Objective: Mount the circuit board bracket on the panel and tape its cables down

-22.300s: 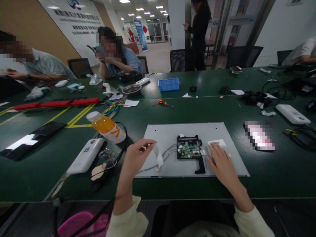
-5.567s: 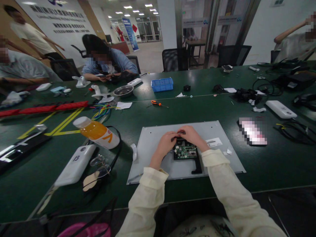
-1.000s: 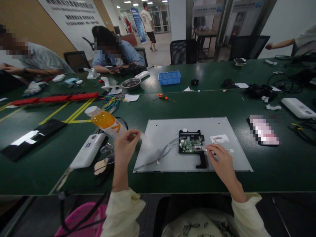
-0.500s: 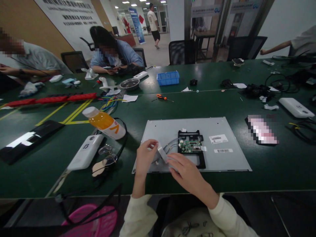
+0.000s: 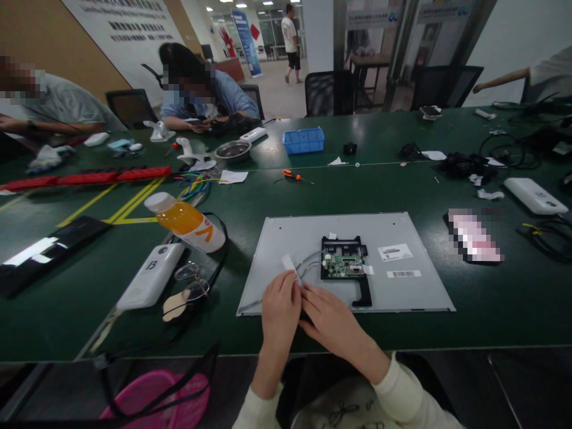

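A grey metal panel [image 5: 420, 244] lies flat on the table, with a black frame [image 5: 365, 292] and a green circuit board [image 5: 342, 266] on it. Grey cables [image 5: 308, 268] run from the board's left side towards my hands. Over the panel's lower left part, my left hand [image 5: 280, 307] is closed, its fingertips pinching a whitish translucent strip of tape [image 5: 288, 262] whose upper end sticks out above them. My right hand [image 5: 333, 319] has its fingers bent against the left fingertips at the tape's lower end. The tape's lower end is hidden by my fingers.
Left of the panel stand a tilted orange drink bottle [image 5: 187, 223], a white power bank [image 5: 151, 277] and eyeglasses [image 5: 194, 283]. A phone [image 5: 473, 235] lies to the right. Farther back are an orange-handled screwdriver [image 5: 292, 174], a blue basket [image 5: 304, 142] and a metal bowl [image 5: 233, 151]. People sit across the table.
My left hand has moved down and right, from the tape's upper end to its lower part. Both hands now meet there, where before they were apart with the tape between them.
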